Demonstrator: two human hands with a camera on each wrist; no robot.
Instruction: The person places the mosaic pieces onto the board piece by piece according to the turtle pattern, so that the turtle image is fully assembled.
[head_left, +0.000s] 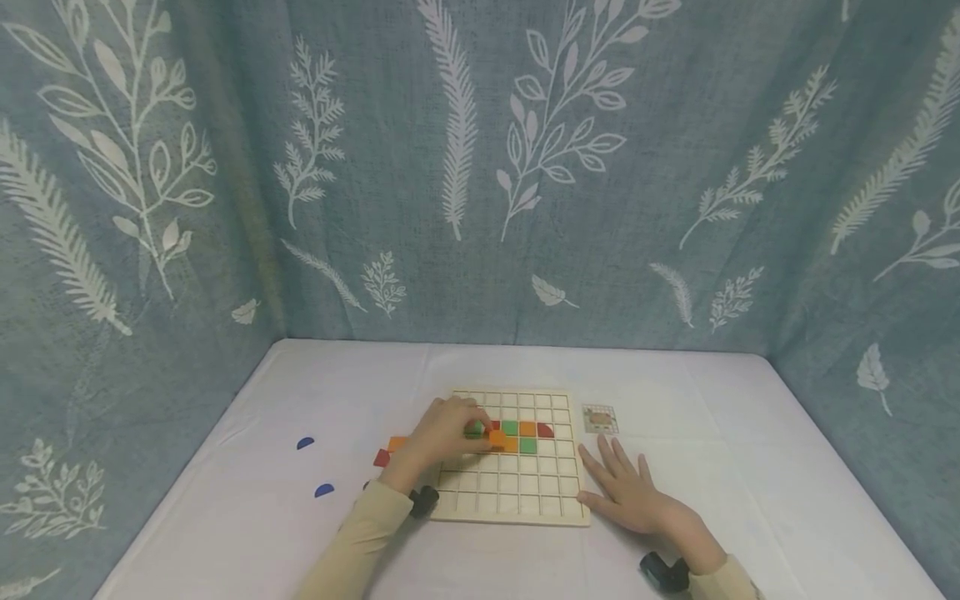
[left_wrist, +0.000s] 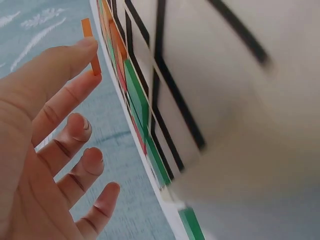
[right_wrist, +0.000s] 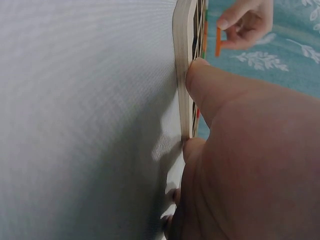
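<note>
In the lower middle of the head view, the left hand (head_left: 441, 432) pinches a held orange tile (head_left: 497, 438) between thumb and index finger, the gap only as wide as the tile. The left wrist view shows this tile edge-on at upper left, raised off the board, with the other three fingers loosely bent and apart. The right hand (head_left: 632, 495), at lower right of the head view, is spread wide and grasps nothing; its thumb and index fingertip meet the right edge of the wooden grid board (head_left: 517, 483).

The board's cells hold a row with a green tile partly covered by the fingers, a partly hidden red tile (head_left: 495, 425), a green square (head_left: 510, 427), an orange square (head_left: 528, 428) and a red rounded-corner tile (head_left: 545, 431). Just below sit a second orange square (head_left: 512, 446) and a second green square (head_left: 528, 446).

A small picture card (head_left: 600, 419) lies just right of the board. Toward lower left, two blue half-circles (head_left: 324, 491) lie on the white cloth (head_left: 697, 400). Nearer the board are a loose orange piece (head_left: 397, 443) and a loose red piece (head_left: 382, 457). The left hand and forearm block part of the board's left side.
</note>
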